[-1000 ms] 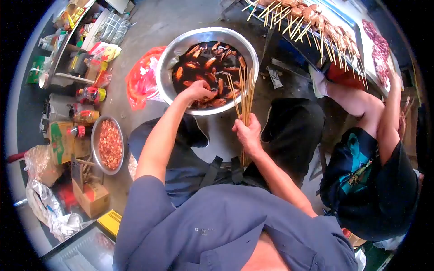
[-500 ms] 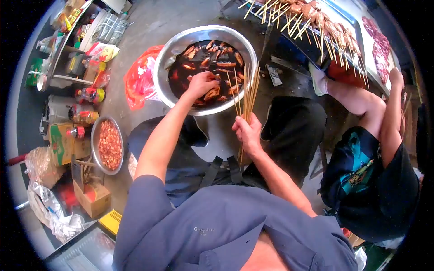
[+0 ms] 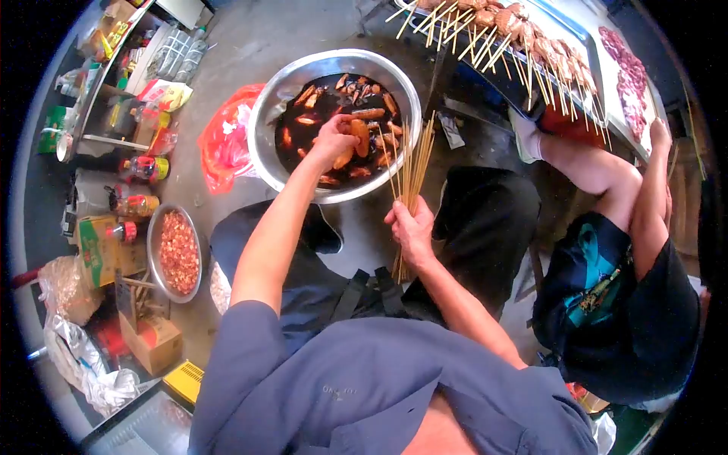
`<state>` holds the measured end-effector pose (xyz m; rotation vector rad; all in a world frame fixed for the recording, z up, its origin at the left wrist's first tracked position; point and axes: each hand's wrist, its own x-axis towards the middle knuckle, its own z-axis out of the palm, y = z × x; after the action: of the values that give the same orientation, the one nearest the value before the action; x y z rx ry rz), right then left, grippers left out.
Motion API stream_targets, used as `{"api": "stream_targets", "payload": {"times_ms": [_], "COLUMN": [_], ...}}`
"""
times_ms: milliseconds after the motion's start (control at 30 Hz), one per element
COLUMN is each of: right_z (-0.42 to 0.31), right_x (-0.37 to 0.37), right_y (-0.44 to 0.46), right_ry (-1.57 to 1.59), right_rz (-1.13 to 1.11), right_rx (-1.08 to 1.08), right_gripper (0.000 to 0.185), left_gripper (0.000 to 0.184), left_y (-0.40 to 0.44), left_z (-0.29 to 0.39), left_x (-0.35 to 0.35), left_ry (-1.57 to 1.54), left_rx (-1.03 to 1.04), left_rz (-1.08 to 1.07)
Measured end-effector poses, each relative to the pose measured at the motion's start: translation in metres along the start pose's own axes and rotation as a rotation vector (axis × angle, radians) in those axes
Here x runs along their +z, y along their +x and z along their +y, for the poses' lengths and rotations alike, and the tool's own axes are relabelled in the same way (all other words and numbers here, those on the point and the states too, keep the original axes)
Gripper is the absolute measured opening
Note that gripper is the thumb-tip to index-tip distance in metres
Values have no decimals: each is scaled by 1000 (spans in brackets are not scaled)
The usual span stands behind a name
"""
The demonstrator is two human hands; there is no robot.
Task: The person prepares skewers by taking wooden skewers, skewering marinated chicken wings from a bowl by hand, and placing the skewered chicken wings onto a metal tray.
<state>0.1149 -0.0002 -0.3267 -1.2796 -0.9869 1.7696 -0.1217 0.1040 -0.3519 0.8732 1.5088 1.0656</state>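
A large metal basin (image 3: 262, 98) of dark liquid holds several brown meat pieces (image 3: 306, 120). Over its right half, my left hand (image 3: 335, 141) is closed on a brown meat piece (image 3: 360, 138), lifted to the liquid's surface. My right hand (image 3: 412, 226) grips a bundle of thin wooden skewers (image 3: 415, 171) just outside the basin's lower right rim. The skewers point up and fan out slightly, and some tips overlap the rim.
On the left are a smaller bowl of chopped red food (image 3: 179, 254), bottles (image 3: 144, 168) and a red plastic bag (image 3: 227, 144). At the right sits a co-worker (image 3: 607, 303) beside a tray of skewered meat (image 3: 523, 38) and a strip of red meat (image 3: 631, 80).
My left hand has moved slightly right and now holds a meat piece up at the surface. My right hand keeps the skewers. The whole view has shifted a little.
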Motion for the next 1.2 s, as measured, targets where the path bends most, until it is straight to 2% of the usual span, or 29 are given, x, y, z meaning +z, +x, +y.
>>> {"api": "stream_targets", "payload": {"times_ms": [33, 100, 167, 467, 567, 633, 700, 767, 833, 900, 933, 1000, 1033, 1100, 1200], "right_z": [0, -1, -3, 0, 1, 0, 0, 2, 3, 2, 2, 4, 4, 4, 5], "right_x": [1, 3, 6, 9, 9, 8, 8, 8, 8, 8, 8, 9, 10, 13, 14], "right_y": [0, 0, -4, -6, -5, -6, -5, -4, -4, -3, -3, -3, -2, -2, -3], "right_ry": [6, 13, 19, 62, 33, 10, 18, 27, 25, 28, 30, 5, -19, -33, -73], "right_rz": [2, -5, -16, -85, -72, -57, -53, -49, -46, -57, -67, -76, -88, -97, -106], "right_rx": [-5, -7, -1, 27, 10, 37, 35, 37, 34, 50, 63, 61, 56, 39, -1], "right_gripper": [13, 12, 12, 11, 11, 12, 12, 12, 12, 12, 12, 12, 12, 13, 13], "left_gripper": [46, 42, 39, 36, 37, 38, 37, 34, 34, 36, 36, 36, 36, 35, 31], "left_y": [0, -2, -9, -22, -18, -18, -12, -5, -12, -14, -13, -11, -12, -18, -34], "left_z": [1, 5, 9, 9, 5, 4, -12, -26, -17, -12, -13, -11, -10, -8, 7], "left_x": [-5, -12, -19, -26, -28, -29, -34, -39, -36, -32, -32, -34, -33, -26, -13], "left_ry": [-147, -148, -337, -452, -357, -138, -55, 276, 213, 34, 35, -378, -376, -584, -645], "left_rx": [-8, 6, -44, -88, -104, -148, -99, 30, -24, -189, -193, -226, -226, -180, -193], "left_rz": [-5, 24, -29, 38, 94, 190, 176, 181, 160, 188, 188, 102, 106, 24, 24]}}
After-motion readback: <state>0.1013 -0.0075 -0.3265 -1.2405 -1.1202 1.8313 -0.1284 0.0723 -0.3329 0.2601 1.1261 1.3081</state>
